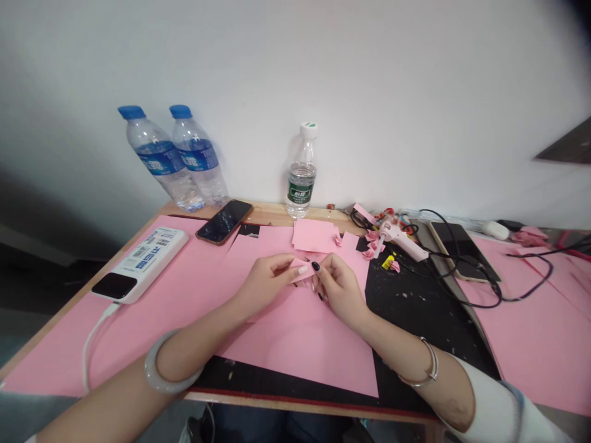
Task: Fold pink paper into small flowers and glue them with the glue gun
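My left hand [268, 282] and my right hand [339, 288] meet over the middle of the table, both pinching a small pink paper piece [302, 272] between their fingertips. The piece is held just above a large pink paper sheet [300, 338] that lies on a black mat [415, 307]. A stack of small pink paper squares [314, 235] lies just beyond my hands. Several small folded pink paper bits [372, 245] sit to the right of that stack, near a white and pink glue gun [399, 237].
Two blue-capped water bottles [178, 160] and a green-labelled bottle [301, 175] stand against the wall. A phone [224, 221] and a white power bank [141, 261] with a cable lie at the left. A tablet [462, 249] and black cables [484, 289] lie at the right.
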`<state>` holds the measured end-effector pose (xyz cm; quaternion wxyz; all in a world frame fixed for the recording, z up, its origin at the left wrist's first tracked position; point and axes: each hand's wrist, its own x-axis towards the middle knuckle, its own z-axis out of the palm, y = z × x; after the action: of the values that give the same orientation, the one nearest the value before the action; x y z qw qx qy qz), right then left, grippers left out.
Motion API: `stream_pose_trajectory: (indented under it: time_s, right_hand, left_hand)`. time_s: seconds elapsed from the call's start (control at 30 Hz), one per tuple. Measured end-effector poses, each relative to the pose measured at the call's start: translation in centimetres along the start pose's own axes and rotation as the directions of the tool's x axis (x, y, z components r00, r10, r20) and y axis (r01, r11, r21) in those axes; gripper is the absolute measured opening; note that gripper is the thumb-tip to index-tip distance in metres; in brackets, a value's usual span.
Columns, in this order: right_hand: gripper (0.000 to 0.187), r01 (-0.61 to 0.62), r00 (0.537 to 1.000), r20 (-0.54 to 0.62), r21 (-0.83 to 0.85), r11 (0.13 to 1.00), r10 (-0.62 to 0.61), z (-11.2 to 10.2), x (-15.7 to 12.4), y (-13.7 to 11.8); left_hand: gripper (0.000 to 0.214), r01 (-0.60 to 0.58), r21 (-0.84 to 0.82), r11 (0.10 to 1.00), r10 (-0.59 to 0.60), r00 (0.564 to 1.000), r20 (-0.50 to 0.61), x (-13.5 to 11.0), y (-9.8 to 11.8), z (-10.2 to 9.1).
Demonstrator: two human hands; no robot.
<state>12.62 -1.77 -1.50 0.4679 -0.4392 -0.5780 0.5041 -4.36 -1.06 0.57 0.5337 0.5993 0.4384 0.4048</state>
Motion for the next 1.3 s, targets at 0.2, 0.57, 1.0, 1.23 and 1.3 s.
stream_pose_trajectory:
  time_s: [0.2, 0.57, 1.0, 1.23, 1.3]
  right_hand:
    - [0.024, -0.001, 0.999, 0.043, -0.025, 1.0, 0.002, -0.07, 0.08, 0.04]
    - [0.022, 0.031, 0.997, 0.072, -0.216, 0.976, -0.016, -0.17, -0.13, 0.35]
    - [0.025, 0.325, 0.926, 0.313, -0.373, 0.869, -0.212, -0.39, -0.19, -0.4]
    - [0.025, 0.205, 0.967, 0.215, -0.336, 0.919, -0.137, -0.38, 0.12, -0.42]
    - [0.029, 0.198, 0.97, 0.202, -0.347, 0.917, -0.133, -0.42, 0.22, -0.4]
  left_hand:
    - [0.021, 0.056, -0.023, 0.998, -0.055, 0.998, 0.045, 0.05, -0.4, 0.13]
    - [0.016, 0.161, -0.012, 0.987, -0.159, 0.98, 0.124, 0.22, -0.16, 0.14]
    - [0.027, 0.067, 0.163, 0.984, -0.102, 0.971, 0.215, -0.2, -0.5, 0.2]
    - [0.021, 0.12, 0.081, 0.989, -0.132, 0.979, 0.157, -0.03, -0.19, 0.34]
    - [0.019, 0.125, 0.031, 0.992, -0.128, 0.982, 0.137, 0.0, -0.19, 0.41]
